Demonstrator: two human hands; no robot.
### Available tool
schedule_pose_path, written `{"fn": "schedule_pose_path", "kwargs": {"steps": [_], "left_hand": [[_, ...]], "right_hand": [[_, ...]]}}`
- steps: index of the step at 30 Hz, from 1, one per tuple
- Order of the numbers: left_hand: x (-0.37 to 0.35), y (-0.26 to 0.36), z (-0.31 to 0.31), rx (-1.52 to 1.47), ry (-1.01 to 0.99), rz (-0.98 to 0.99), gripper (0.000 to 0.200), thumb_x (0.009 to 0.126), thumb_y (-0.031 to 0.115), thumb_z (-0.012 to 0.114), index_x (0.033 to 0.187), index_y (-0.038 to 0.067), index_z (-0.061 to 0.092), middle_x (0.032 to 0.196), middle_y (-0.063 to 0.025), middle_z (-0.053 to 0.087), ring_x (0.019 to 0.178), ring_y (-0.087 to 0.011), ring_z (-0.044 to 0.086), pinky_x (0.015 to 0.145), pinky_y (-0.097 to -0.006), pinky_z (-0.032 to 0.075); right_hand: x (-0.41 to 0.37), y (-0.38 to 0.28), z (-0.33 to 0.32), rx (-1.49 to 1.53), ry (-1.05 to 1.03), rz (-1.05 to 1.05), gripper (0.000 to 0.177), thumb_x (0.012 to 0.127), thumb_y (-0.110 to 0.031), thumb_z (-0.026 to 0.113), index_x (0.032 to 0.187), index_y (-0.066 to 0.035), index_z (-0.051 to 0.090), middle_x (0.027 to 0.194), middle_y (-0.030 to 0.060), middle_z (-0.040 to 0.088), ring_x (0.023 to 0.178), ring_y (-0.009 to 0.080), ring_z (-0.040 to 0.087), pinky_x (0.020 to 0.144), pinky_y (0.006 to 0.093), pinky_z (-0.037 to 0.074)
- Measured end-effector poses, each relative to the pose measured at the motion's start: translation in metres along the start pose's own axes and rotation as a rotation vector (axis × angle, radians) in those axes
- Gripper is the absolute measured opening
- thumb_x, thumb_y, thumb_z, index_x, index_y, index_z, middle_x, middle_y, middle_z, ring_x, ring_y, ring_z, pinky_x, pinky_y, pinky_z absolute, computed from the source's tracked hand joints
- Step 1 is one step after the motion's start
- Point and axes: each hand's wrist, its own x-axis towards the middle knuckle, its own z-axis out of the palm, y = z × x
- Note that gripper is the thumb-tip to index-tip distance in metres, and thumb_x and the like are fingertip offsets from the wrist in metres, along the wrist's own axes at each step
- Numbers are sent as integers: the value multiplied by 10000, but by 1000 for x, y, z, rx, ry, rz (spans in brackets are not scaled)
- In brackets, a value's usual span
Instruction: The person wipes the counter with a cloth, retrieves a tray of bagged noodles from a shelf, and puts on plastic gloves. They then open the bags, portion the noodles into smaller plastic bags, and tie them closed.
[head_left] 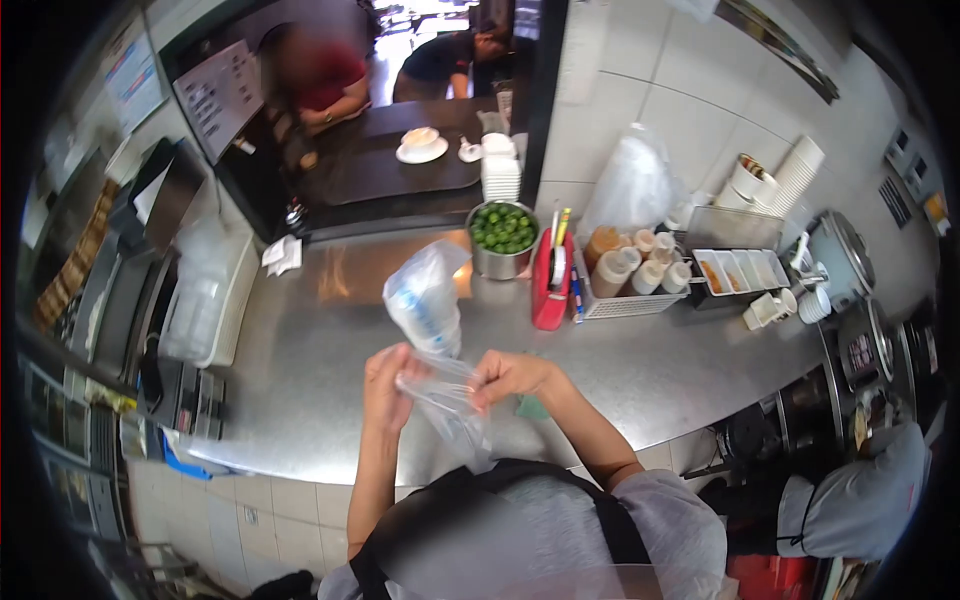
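Over counter (330, 340), bag (432, 375) between hands (385, 385)

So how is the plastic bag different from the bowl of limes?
The plastic bag is clear and crumpled; the metal bowl is shiny and round. The bag is held up by the left hand and right hand; the bowl stands on the counter, full of green limes.

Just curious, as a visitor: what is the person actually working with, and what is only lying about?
In use: left hand, right hand, clear plastic bag.
Lying about: bowl of limes, squeeze bottles, stacked cups, cup and saucer.
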Motion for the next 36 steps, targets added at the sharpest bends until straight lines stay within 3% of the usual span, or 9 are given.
{"fn": "schedule_pose_path", "kwargs": {"steps": [4, 5, 7, 10, 20, 25, 28, 34, 36], "left_hand": [[1, -4, -12, -387, -152, -515, 262, 918, 296, 484, 878, 61, 594, 692, -8, 571, 586, -86, 518, 531, -224, 421], [0, -12, 21, 77, 418, -474, 249, 904, 287, 514, 800, 70, 578, 672, 16, 548, 566, -65, 503, 515, -224, 425], [1, -7, -1, 91, 76, -440, 235, 893, 277, 535, 803, 64, 578, 707, 14, 561, 607, -67, 520, 553, -219, 436], [24, 20, -25, -32, -270, -273, 191, 876, 219, 565, 878, 30, 597, 816, -7, 598, 709, -76, 554, 621, -214, 446], [103, -2, -53, 1364, 460, 582, 64, 860, 48, 447, 894, 15, 491, 759, -74, 606, 515, -119, 562, 436, -249, 449], [94, -7, -57, 946, 604, 51, 147, 855, 61, 372, 981, 16, 432, 746, -94, 597, 522, -171, 589, 439, -262, 499], [90, -36, -91, 823, 626, -138, 212, 842, 58, 377, 1049, 11, 386, 757, -122, 595, 514, -196, 595, 415, -275, 517], [78, -56, -139, 1491, 298, 408, 609, 735, 13, 564, 1293, 28, 321, 1045, -116, 549, 900, -222, 581, 807, -337, 481], [66, -12, -102, 1023, 98, 146, 656, 678, 4, 631, 1265, 41, 342, 1171, -140, 467, 1080, -234, 468, 901, -345, 414]], "right_hand": [[11, -13, 15, 605, 466, -341, 197, 858, -154, 578, 995, -13, 596, 914, 23, 625, 727, 80, 572, 682, 238, 457], [12, -12, 13, 672, 426, -333, 201, 864, -156, 569, 1004, -13, 596, 897, 18, 624, 713, 74, 570, 672, 231, 460], [15, -7, 3, 807, 342, -313, 210, 878, -159, 551, 1023, -14, 594, 864, 7, 622, 686, 63, 566, 653, 218, 466], [12, -28, -15, 491, 571, -226, 180, 881, -151, 547, 990, -20, 604, 812, -17, 604, 665, 41, 550, 590, 195, 459], [90, -40, -94, -938, 875, -409, 60, 745, -54, 592, 755, -10, 553, 672, 58, 556, 578, 178, 522, 555, 288, 433], [89, 20, -123, -936, 655, -619, 147, 793, -45, 513, 923, 2, 562, 821, 78, 590, 730, 114, 579, 629, 272, 475], [107, 33, -125, -603, 805, 588, 196, 720, -60, 602, 899, 16, 578, 783, 117, 626, 579, 194, 615, 461, 318, 483], [88, 47, -99, -432, 964, 331, 309, 758, -97, 593, 1030, 34, 529, 821, 145, 640, 535, 206, 617, 389, 333, 471], [91, 43, -99, -429, 948, 360, 305, 759, -106, 591, 1027, 28, 532, 835, 148, 638, 579, 211, 626, 413, 341, 482]]}}
